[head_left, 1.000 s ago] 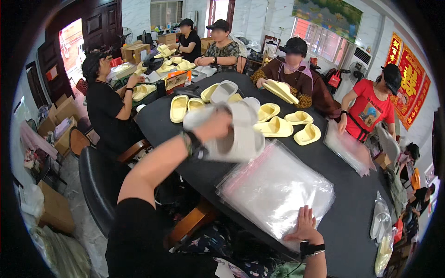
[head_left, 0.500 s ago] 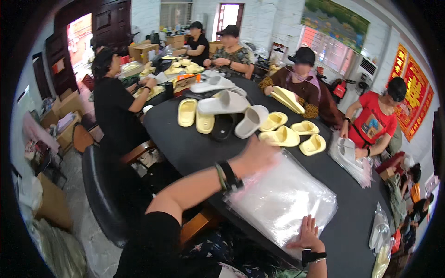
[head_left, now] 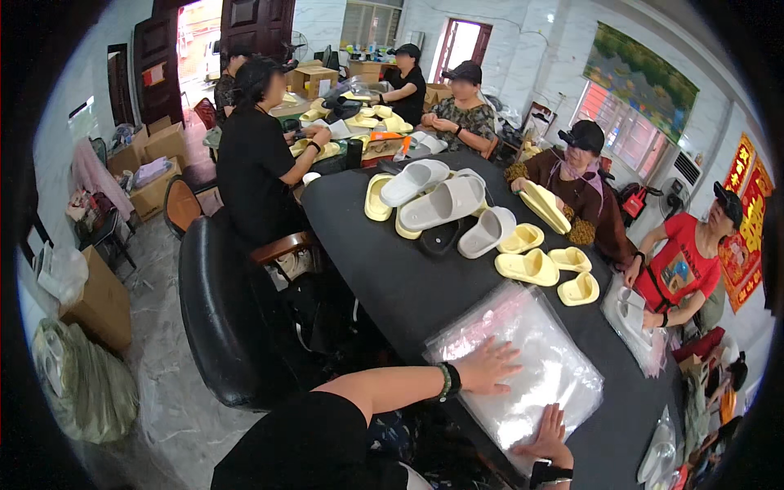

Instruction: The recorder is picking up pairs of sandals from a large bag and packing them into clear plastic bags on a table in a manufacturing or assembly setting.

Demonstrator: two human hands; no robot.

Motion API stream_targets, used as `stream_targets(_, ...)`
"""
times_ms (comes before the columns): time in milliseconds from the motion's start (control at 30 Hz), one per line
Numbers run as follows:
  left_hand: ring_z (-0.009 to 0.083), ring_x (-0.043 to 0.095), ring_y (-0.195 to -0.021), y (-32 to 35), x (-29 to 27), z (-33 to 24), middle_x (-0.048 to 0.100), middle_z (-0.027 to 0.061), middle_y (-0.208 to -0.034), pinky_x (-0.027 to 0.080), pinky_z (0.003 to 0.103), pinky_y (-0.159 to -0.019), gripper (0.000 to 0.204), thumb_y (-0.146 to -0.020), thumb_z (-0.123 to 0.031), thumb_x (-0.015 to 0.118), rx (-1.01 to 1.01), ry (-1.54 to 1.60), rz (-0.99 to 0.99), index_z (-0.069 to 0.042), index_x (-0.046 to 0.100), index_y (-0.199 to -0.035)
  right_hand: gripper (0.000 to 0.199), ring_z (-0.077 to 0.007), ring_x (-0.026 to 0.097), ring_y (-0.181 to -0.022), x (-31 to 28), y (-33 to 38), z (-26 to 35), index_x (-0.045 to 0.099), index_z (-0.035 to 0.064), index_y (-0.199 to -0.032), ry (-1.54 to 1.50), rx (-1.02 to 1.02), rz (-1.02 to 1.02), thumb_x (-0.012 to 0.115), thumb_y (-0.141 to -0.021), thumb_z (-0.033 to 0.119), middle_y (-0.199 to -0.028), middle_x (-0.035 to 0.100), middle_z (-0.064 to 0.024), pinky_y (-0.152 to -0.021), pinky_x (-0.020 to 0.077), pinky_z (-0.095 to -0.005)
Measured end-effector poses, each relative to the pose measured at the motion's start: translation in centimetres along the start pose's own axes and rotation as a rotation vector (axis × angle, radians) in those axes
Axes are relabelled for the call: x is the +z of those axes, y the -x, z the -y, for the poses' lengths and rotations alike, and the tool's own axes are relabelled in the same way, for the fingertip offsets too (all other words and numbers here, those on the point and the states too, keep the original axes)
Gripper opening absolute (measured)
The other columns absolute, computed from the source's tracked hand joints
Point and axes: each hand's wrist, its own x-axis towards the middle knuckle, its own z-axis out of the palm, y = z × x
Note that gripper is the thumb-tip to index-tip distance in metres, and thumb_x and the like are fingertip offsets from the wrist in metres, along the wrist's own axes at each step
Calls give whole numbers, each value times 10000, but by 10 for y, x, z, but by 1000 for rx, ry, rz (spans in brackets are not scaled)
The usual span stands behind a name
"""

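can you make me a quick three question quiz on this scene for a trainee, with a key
1. True or false: the wearer's left hand is gripping a slipper.
2. What colour is the footwear held by the co-worker in brown? A) black B) grey C) yellow
3. Fill in the blank: the wearer's right hand rests on a stack of clear plastic ____.

Key:
1. False; it lies flat with spread fingers on the clear plastic bags.
2. C
3. bags
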Motion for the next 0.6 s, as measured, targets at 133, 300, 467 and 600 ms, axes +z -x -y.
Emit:
stream_targets(133, 333, 168, -1484, 0, -9, -4, 220, 147, -1596, 96, 595, -1175, 669, -968, -576, 374, -25, -30, 53, -193, 337, -1514, 1597, -398, -197, -1466, -12, 10, 11, -83, 2, -1532, -11, -4, -32, 820, -446, 748, -1602, -154, -226, -1168, 2, -571)
stream_targets(300, 324, 146, -1491, 8, -8, 2, 208, 134, -1602, 75, 589, -1182, 670, -965, -574, 374, -69, -12, 70, -202, 325, -1521, 1231, -470, -91, -1468, -11, 50, 29, 60, 46, -1555, 20, -129, -342, 681, -719, 702, -1621, -64, -201, -1103, 108, -694)
stream_targets(467, 315, 137, -1494, -1, -5, -3, 193, 132, -1609, 68, 582, -1184, 664, -970, -563, 358, -36, 1, 64, -200, 319, -1524, 1022, -464, -54, -1474, 40, 52, 30, 54, 24, -1548, 32, 80, -207, 512, -883, 650, -1616, -47, -224, -1120, 92, -668)
stream_targets(600, 327, 135, -1493, 0, -11, -4, 200, 143, -1604, 62, 598, -1178, 652, -967, -555, 378, -44, 21, 75, -191, 354, -1508, 1029, -464, -48, -1475, 61, 50, 34, 57, 24, -1546, -4, 40, -299, 549, -875, 631, -1613, -33, -232, -1125, 57, -661)
